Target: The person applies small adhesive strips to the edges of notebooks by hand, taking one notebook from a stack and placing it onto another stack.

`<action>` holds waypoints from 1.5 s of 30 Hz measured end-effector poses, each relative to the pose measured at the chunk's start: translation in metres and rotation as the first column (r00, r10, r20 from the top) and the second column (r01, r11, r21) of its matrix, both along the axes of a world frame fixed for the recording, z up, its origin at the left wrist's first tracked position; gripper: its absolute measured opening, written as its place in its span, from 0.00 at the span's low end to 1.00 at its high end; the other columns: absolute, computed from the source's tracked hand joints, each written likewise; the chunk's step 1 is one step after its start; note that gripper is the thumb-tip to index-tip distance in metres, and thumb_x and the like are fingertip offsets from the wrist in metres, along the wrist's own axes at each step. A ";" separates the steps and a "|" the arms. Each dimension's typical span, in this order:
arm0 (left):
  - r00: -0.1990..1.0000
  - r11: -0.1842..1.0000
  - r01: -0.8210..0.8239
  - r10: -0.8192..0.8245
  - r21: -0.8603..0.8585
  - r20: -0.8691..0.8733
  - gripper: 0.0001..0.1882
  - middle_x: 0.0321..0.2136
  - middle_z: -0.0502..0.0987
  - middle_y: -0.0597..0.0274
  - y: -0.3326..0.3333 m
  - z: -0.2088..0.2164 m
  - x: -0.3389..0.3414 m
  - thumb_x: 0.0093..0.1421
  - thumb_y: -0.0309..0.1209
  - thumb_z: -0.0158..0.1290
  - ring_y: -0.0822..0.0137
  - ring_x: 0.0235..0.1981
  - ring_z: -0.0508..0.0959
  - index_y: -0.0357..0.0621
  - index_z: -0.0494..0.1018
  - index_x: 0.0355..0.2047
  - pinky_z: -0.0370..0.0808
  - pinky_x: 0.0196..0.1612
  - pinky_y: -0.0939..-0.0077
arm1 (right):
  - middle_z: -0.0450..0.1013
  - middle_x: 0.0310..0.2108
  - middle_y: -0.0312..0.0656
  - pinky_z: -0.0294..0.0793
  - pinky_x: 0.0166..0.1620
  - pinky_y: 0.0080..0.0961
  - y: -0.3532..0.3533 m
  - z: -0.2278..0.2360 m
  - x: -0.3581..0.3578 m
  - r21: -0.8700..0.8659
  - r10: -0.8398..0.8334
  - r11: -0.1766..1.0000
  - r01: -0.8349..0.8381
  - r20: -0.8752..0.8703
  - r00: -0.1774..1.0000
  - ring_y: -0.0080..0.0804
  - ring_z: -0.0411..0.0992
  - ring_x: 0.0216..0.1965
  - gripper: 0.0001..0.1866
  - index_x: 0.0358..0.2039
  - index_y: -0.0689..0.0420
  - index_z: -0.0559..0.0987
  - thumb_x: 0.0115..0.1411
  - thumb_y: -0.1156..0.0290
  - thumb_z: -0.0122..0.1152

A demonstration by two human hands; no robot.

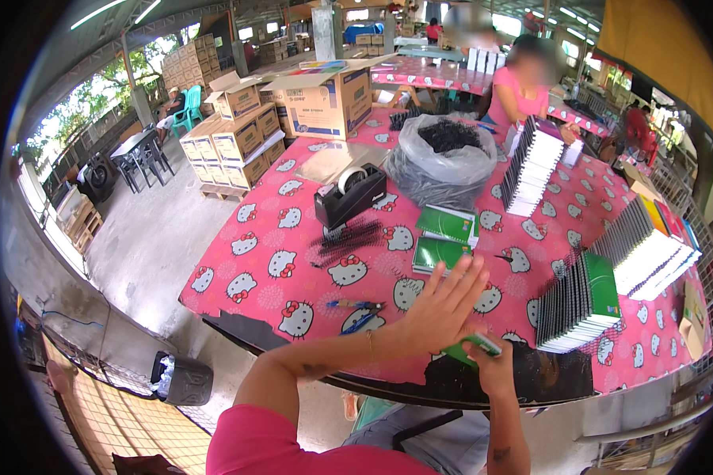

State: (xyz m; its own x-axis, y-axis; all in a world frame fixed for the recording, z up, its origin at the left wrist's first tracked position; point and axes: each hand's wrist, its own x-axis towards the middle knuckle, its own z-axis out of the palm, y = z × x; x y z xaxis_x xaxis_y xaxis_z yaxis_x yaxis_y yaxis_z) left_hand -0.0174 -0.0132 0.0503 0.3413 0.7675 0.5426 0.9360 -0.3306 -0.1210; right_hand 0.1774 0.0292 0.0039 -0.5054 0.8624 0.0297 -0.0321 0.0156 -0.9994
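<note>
My right hand (495,370) grips a small green notebook (461,353) at the table's near edge, thumb on top. Just above it, my left hand (445,310) is held out flat with its fingers extended and nothing in it. Beyond the left hand lie two green notebooks (449,224), one nearer than the other. Several loose black binding coils (350,242) are on the tablecloth to the left, beside a black tape dispenser (351,196). A blue-handled tool (363,318) lies left of my left hand. To the right stands a row of coil-bound green notebooks (580,305).
A clear plastic bag of black coils (444,162) stands mid-table. More bound notebooks (650,249) fill the right side, and a tall stack (531,170) stands near a person in pink (515,95). Cardboard boxes (325,103) are at the far left; a dark bin (186,380) is on the floor.
</note>
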 end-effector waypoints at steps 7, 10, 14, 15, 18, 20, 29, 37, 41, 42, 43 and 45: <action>0.961 0.961 0.277 -0.277 0.013 0.006 0.46 0.68 0.58 0.43 -0.027 -0.071 0.015 0.63 0.62 0.43 0.46 0.71 0.55 0.34 0.59 0.67 0.48 0.69 0.39 | 0.80 0.39 0.39 0.76 0.46 0.23 0.012 -0.020 0.007 0.069 0.074 0.995 -0.072 -0.026 0.997 0.22 0.76 0.40 0.16 0.48 0.67 0.80 0.59 0.82 0.62; 0.952 0.951 0.293 -0.281 -0.094 0.123 0.45 0.69 0.58 0.44 -0.024 -0.068 0.019 0.63 0.60 0.47 0.48 0.71 0.56 0.35 0.60 0.67 0.45 0.71 0.40 | 0.81 0.40 0.38 0.75 0.46 0.24 0.022 -0.017 0.007 0.055 0.011 0.998 -0.014 0.052 0.999 0.21 0.75 0.40 0.16 0.48 0.66 0.80 0.59 0.82 0.62; 0.953 0.984 0.178 -0.171 -0.002 0.248 0.37 0.65 0.64 0.44 -0.001 -0.046 0.021 0.63 0.50 0.53 0.45 0.65 0.66 0.37 0.62 0.65 0.49 0.71 0.42 | 0.81 0.39 0.40 0.75 0.46 0.24 0.031 -0.031 0.014 0.229 0.069 0.969 -0.097 0.127 0.990 0.21 0.75 0.41 0.17 0.49 0.64 0.81 0.58 0.80 0.65; 0.950 0.961 0.232 -0.190 -0.153 0.247 0.36 0.64 0.65 0.44 0.007 -0.044 0.016 0.63 0.48 0.55 0.45 0.64 0.68 0.37 0.63 0.64 0.49 0.71 0.42 | 0.82 0.39 0.41 0.75 0.46 0.24 0.032 -0.040 0.019 0.205 0.073 0.974 -0.101 0.142 0.987 0.22 0.76 0.41 0.18 0.50 0.63 0.81 0.58 0.81 0.65; 0.962 0.785 0.269 -0.187 -0.558 0.200 0.33 0.64 0.65 0.45 0.026 -0.033 -0.003 0.63 0.48 0.55 0.43 0.64 0.67 0.39 0.66 0.62 0.50 0.70 0.41 | 0.82 0.39 0.42 0.75 0.46 0.25 0.033 -0.039 0.013 0.183 0.108 0.974 -0.137 0.163 0.981 0.22 0.76 0.40 0.18 0.50 0.62 0.80 0.58 0.80 0.65; 0.966 0.918 0.249 -0.212 -0.307 0.152 0.35 0.67 0.60 0.42 0.022 -0.025 0.012 0.65 0.49 0.52 0.40 0.67 0.61 0.36 0.64 0.64 0.50 0.69 0.39 | 0.82 0.38 0.43 0.75 0.46 0.25 0.035 -0.041 0.015 0.236 0.106 0.962 -0.135 0.131 0.986 0.22 0.76 0.40 0.18 0.50 0.62 0.80 0.58 0.79 0.65; 0.982 0.963 0.187 -0.181 -0.195 0.047 0.45 0.69 0.55 0.40 0.018 -0.026 0.037 0.63 0.57 0.48 0.44 0.72 0.54 0.31 0.56 0.68 0.49 0.69 0.39 | 0.82 0.37 0.45 0.77 0.45 0.30 0.034 -0.062 0.014 0.175 0.041 0.983 -0.062 0.121 0.992 0.28 0.79 0.40 0.17 0.49 0.61 0.81 0.58 0.76 0.63; 0.969 0.956 0.231 -0.209 -0.179 0.133 0.38 0.68 0.58 0.43 0.016 -0.041 0.038 0.67 0.51 0.47 0.48 0.71 0.56 0.32 0.59 0.66 0.45 0.70 0.39 | 0.81 0.38 0.52 0.77 0.46 0.34 0.035 -0.045 0.013 0.266 0.050 0.960 -0.089 0.149 0.988 0.38 0.81 0.41 0.20 0.49 0.63 0.80 0.55 0.74 0.68; 0.963 0.974 0.204 -0.180 -0.104 0.200 0.29 0.59 0.71 0.52 0.013 -0.040 0.038 0.68 0.44 0.49 0.54 0.64 0.67 0.39 0.66 0.62 0.47 0.70 0.41 | 0.80 0.39 0.51 0.77 0.46 0.32 0.033 -0.028 0.016 0.283 0.021 0.956 -0.069 0.169 0.985 0.39 0.81 0.41 0.22 0.50 0.62 0.79 0.54 0.72 0.71; 0.961 0.980 0.182 -0.161 -0.076 0.223 0.26 0.56 0.75 0.55 0.017 -0.039 0.033 0.67 0.42 0.51 0.56 0.61 0.72 0.42 0.69 0.60 0.48 0.70 0.41 | 0.80 0.40 0.51 0.77 0.46 0.32 0.030 -0.011 0.020 0.341 -0.006 0.938 -0.068 0.210 0.978 0.37 0.81 0.42 0.22 0.50 0.62 0.79 0.54 0.72 0.71; 0.947 0.973 0.216 -0.189 -0.080 0.258 0.22 0.51 0.76 0.59 0.021 -0.039 0.033 0.66 0.40 0.52 0.58 0.56 0.74 0.44 0.71 0.57 0.48 0.70 0.41 | 0.80 0.40 0.51 0.77 0.46 0.32 0.029 0.000 0.028 0.399 -0.047 0.915 -0.061 0.256 0.966 0.36 0.80 0.42 0.23 0.50 0.62 0.79 0.53 0.71 0.72; 0.918 0.957 0.272 -0.229 -0.096 0.325 0.16 0.42 0.80 0.65 0.025 -0.040 0.030 0.64 0.36 0.56 0.61 0.48 0.79 0.48 0.75 0.51 0.49 0.70 0.42 | 0.80 0.40 0.46 0.77 0.46 0.28 0.030 0.000 0.047 0.348 -0.034 0.937 -0.030 0.178 0.983 0.31 0.79 0.43 0.20 0.49 0.64 0.80 0.55 0.75 0.71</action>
